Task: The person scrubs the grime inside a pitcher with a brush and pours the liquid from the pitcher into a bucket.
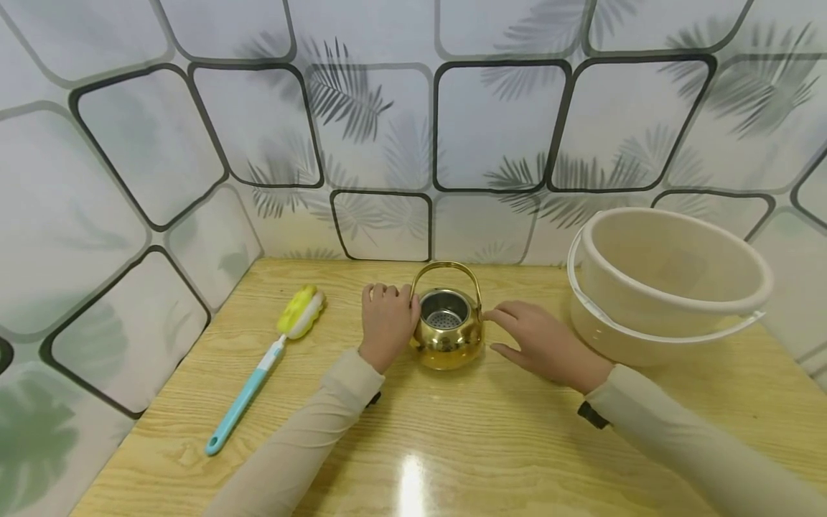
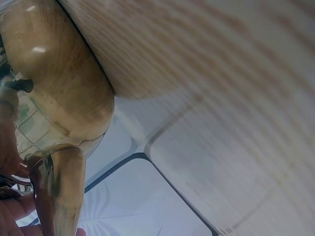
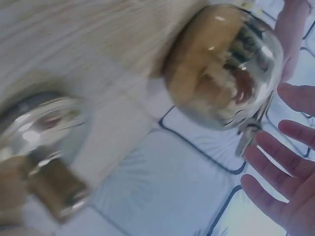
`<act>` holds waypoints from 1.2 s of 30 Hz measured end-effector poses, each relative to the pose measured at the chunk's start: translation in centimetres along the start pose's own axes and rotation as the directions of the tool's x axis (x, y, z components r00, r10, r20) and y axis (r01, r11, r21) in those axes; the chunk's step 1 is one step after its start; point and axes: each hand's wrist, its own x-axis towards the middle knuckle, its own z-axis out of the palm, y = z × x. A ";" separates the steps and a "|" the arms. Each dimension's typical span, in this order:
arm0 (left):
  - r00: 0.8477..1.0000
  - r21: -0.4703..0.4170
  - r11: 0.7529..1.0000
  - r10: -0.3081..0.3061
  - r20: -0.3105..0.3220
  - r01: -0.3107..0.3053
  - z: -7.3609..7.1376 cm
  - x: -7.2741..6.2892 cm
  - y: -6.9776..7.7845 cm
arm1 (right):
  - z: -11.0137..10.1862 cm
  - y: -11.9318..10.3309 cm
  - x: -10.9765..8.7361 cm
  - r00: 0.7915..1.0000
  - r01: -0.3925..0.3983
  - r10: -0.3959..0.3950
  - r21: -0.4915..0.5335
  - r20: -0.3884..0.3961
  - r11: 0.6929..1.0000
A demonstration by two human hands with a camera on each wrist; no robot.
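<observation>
A shiny gold kettle (image 1: 447, 352) stands upright on the wooden table, its lid off and its arched handle (image 1: 446, 264) raised. Inside its mouth sits a perforated metal strainer (image 1: 444, 319). My left hand (image 1: 390, 323) is at the kettle's left side; in the left wrist view its fingers curl round the spout (image 2: 61, 189). To the right, my right hand (image 1: 539, 345) has its fingers spread and holds nothing, its fingertips close by the kettle (image 3: 224, 69). A blurred, shiny domed piece with a stubby knob (image 3: 59, 189), resembling a lid, shows in the right wrist view.
On the left of the table (image 1: 413, 438) lies a brush (image 1: 242, 402) with a blue handle and a yellow-and-white sponge head. A large cream bucket (image 1: 672, 316), its white handle lowered, stands at the right. A patterned wall (image 1: 377, 129) borders the table's back and left.
</observation>
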 end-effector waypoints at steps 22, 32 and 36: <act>0.999 -0.019 1.000 -0.007 0.040 0.008 -0.2 0.0 0.1 | 1.4 -1.3 3.8 0.996 0.089 -0.089 0.042 -0.017 0.995; 0.999 0.011 1.000 0.005 0.034 -0.005 -0.4 -0.1 0.2 | 1.1 -1.4 4.2 0.997 0.075 -0.074 0.038 -0.012 0.996; 0.999 0.029 1.000 0.011 0.044 -0.012 -0.4 -0.1 0.2 | 1.0 -1.4 4.5 0.997 0.073 -0.073 0.049 -0.011 0.996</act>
